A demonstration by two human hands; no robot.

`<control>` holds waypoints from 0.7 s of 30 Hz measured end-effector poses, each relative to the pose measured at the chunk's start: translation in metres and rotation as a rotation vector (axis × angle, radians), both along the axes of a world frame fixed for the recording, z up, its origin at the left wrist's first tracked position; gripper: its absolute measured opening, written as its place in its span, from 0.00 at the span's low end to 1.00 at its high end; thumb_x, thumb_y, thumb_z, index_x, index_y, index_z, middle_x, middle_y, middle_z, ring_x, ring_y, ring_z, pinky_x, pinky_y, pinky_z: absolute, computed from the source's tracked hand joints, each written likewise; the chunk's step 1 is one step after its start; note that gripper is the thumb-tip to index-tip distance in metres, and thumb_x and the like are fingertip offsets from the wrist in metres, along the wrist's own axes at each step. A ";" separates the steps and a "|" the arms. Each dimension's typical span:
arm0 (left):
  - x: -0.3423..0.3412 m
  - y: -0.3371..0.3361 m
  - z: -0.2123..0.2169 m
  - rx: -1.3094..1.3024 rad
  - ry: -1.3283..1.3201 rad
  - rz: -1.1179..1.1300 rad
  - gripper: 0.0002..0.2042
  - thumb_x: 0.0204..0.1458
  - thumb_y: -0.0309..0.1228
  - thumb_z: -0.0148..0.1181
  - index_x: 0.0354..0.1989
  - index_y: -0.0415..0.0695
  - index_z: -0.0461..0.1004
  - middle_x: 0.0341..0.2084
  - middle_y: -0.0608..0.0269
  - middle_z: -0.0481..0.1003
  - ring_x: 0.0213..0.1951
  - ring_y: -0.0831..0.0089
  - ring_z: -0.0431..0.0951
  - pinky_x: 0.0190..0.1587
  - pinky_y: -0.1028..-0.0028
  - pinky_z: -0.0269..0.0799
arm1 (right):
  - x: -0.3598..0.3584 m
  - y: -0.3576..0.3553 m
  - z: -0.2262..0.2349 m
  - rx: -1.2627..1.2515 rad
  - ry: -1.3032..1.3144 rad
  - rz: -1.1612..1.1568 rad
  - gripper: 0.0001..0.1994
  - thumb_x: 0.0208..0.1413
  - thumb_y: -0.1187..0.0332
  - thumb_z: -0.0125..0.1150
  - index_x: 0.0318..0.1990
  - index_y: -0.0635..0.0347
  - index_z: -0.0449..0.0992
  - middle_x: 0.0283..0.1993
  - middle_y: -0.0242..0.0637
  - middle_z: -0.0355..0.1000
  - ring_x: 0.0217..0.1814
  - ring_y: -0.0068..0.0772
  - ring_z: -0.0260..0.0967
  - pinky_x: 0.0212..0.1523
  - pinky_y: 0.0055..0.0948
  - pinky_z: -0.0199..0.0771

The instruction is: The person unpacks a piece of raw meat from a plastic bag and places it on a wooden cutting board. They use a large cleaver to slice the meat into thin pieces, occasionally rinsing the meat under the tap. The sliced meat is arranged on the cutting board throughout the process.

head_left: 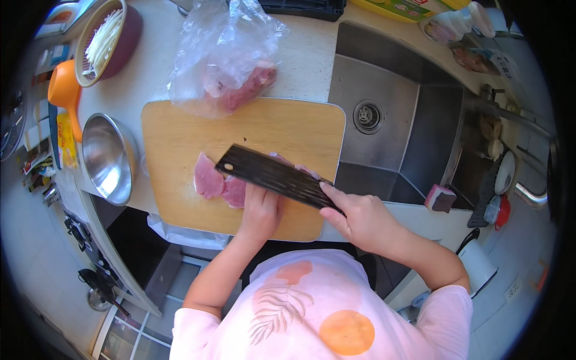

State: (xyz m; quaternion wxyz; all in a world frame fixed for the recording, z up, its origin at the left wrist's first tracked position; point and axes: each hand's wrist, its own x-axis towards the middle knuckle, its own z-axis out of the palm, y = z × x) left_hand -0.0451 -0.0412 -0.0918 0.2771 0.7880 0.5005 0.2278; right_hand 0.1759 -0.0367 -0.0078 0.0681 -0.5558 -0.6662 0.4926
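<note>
My right hand (pixel 360 219) is closed around the near end of a cleaver (pixel 270 175), whose broad dark blade slants up and left over the cutting board (pixel 180 132). Beneath the blade, my left hand (pixel 262 210) is bent down against the raw meat; its fingertips are hidden by the cleaver. Flat pink slices of raw meat (pixel 210 178) lie left of that hand. More raw meat (pixel 282 158) shows past the blade's far edge. At the board's far edge a larger piece of raw meat (pixel 249 90) sits partly inside a clear plastic bag (pixel 222 45).
Left of the board stands a steel bowl (pixel 108 159), with an orange ladle (pixel 65 90) and a colander (pixel 127 45) of white strands beyond it. A steel sink (pixel 375 144) adjoins the board's right side. A sponge (pixel 440 198) lies on the sink's near edge.
</note>
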 end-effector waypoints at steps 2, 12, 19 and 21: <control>-0.004 -0.004 -0.015 -0.023 -0.022 -0.008 0.19 0.42 0.18 0.58 0.47 0.37 0.71 0.50 0.47 0.69 0.54 0.46 0.66 0.56 0.53 0.60 | 0.001 -0.002 0.002 0.021 -0.081 0.091 0.26 0.58 0.53 0.52 0.52 0.70 0.68 0.23 0.48 0.72 0.22 0.49 0.73 0.24 0.40 0.74; -0.005 -0.009 -0.032 -0.023 0.001 -0.056 0.24 0.45 0.20 0.57 0.55 0.38 0.66 0.57 0.47 0.64 0.60 0.47 0.61 0.60 0.54 0.56 | -0.016 0.017 -0.013 0.058 -0.161 0.196 0.27 0.56 0.52 0.54 0.52 0.69 0.68 0.23 0.48 0.72 0.23 0.47 0.73 0.24 0.39 0.73; -0.009 -0.001 -0.023 -0.148 -0.090 -0.202 0.17 0.47 0.23 0.52 0.48 0.35 0.70 0.50 0.51 0.68 0.55 0.51 0.66 0.58 0.54 0.60 | -0.058 0.042 -0.030 0.023 -0.018 0.088 0.23 0.58 0.54 0.51 0.53 0.65 0.68 0.33 0.56 0.73 0.36 0.51 0.74 0.36 0.42 0.74; -0.016 0.013 -0.013 0.071 -0.027 -0.341 0.17 0.43 0.24 0.53 0.44 0.34 0.72 0.46 0.51 0.71 0.52 0.53 0.68 0.55 0.57 0.65 | -0.035 0.041 -0.022 -0.172 0.058 -0.044 0.22 0.59 0.57 0.50 0.54 0.64 0.68 0.34 0.56 0.72 0.37 0.55 0.73 0.38 0.42 0.73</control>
